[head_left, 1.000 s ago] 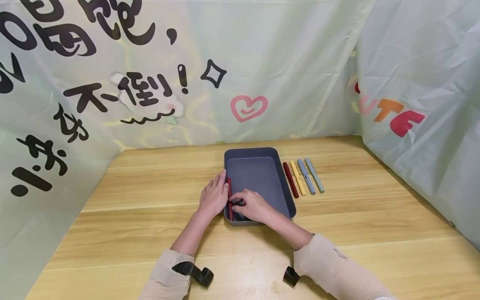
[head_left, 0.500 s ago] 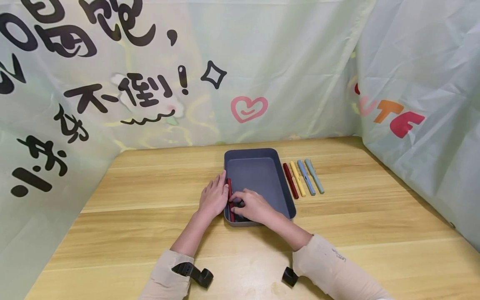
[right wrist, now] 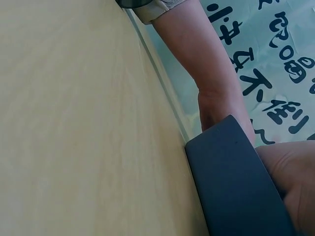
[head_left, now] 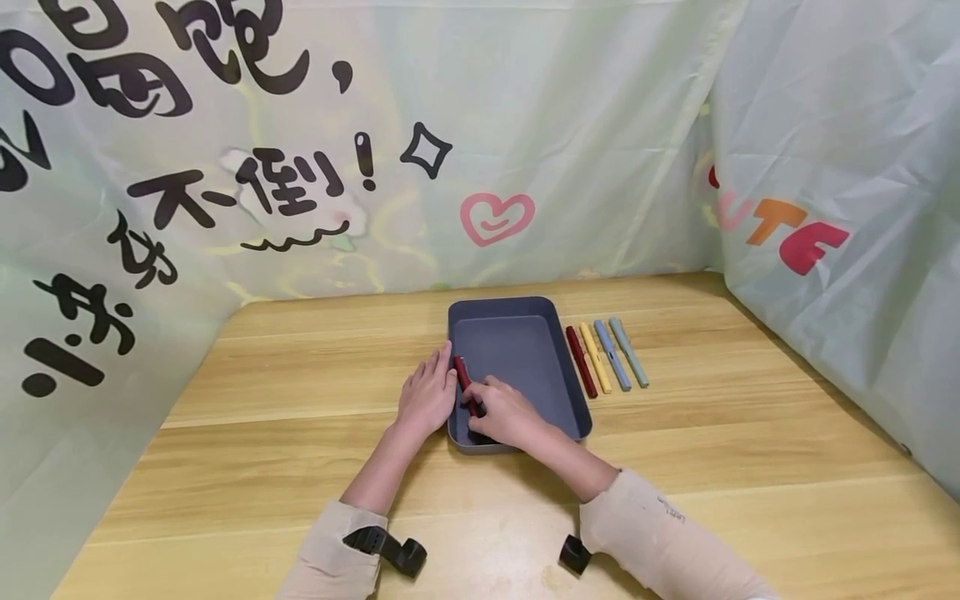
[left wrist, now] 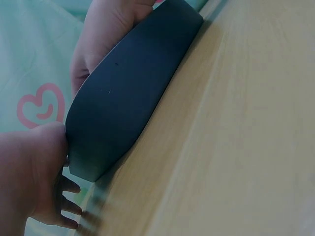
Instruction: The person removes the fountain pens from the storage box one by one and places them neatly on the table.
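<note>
A dark grey-blue rectangular tray [head_left: 517, 350] lies on the table; the left wrist view shows its outer wall [left wrist: 128, 83]. My left hand [head_left: 429, 400] rests against the tray's left side, fingers straight and pointing away from me. Inside the tray, near that side, my right hand [head_left: 512, 415] pinches a red pen [head_left: 462, 372] between thumb and fingers. The pen slants, its far end close to the left wall and its near end toward the right. A dark part shows at the fingers. In the right wrist view, the tray wall hides most of my right hand [right wrist: 293, 179].
Right of the tray lie a dark red pen [head_left: 582, 362], a yellow pen [head_left: 596, 358], a blue pen [head_left: 612, 356] and a grey-green pen [head_left: 628, 353], side by side. Printed cloth [head_left: 585, 125] hangs behind and beside the wooden table [head_left: 262, 467].
The red pen lay along the tray's left wall; its near end has swung to the right in my right hand's fingers. My left hand has stayed in place.
</note>
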Demonstrator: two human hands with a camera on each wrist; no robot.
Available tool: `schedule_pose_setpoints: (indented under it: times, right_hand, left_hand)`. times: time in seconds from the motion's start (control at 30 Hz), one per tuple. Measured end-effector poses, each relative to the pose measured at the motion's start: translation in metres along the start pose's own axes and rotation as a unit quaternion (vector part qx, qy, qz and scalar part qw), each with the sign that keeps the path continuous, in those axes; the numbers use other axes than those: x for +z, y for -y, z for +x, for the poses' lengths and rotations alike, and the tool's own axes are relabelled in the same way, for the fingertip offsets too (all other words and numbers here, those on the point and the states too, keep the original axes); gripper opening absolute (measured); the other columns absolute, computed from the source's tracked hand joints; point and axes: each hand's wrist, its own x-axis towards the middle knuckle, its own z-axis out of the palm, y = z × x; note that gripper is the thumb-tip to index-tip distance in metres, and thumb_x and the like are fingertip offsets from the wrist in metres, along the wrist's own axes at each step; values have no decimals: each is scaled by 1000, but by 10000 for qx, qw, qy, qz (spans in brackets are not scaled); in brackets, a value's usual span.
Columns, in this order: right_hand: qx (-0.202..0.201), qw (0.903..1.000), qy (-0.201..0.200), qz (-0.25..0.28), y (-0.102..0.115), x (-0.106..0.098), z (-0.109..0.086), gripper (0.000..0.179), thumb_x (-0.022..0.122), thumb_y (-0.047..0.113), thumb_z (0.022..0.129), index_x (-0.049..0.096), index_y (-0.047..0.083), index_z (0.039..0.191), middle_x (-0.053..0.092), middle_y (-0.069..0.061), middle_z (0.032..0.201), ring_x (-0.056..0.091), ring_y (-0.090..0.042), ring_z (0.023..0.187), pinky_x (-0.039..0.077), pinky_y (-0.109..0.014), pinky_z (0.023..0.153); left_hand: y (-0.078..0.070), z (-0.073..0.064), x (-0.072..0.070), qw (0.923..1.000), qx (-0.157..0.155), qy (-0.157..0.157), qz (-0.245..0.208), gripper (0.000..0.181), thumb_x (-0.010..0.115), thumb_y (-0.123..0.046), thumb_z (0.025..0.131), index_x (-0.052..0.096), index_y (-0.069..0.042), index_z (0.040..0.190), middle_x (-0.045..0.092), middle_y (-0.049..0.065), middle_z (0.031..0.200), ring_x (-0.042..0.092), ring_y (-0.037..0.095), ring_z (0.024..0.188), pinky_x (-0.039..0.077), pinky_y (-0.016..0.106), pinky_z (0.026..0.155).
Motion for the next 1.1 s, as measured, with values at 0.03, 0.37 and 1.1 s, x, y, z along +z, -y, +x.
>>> schedule_pose_setpoints:
  times: [0.03,0.37,1.1]
  right_hand:
    - [26,10000,-37,-1,-1,-1,0,24,70,13,80,65,12,103,50,-2,88,48,-17,70,42,-29,58]
    - [193,9990,-358,-181,-19,-11,-2,25,70,5,78,67,13,102,51,-4,87,47,-20,73,42,-33,60]
    - [333,9929,-1025,508,-34,-17,-4,30,74,3,74,61,6,101,63,-3,83,58,-19,72,48,-34,65]
  left_hand:
    - [0,0,0,10000,15,-13,-4,51,24,-31,101,12,-19,149,22,14,148,21,38,132,16,52,104]
    - [0,1,0,10000,20,-86,1,51,27,-29,101,13,-19,149,23,14,148,22,38,132,16,52,104]
    - [0,0,1,9999,39,-116,-47,51,27,-29,101,15,-17,149,24,14,148,22,38,131,16,52,104]
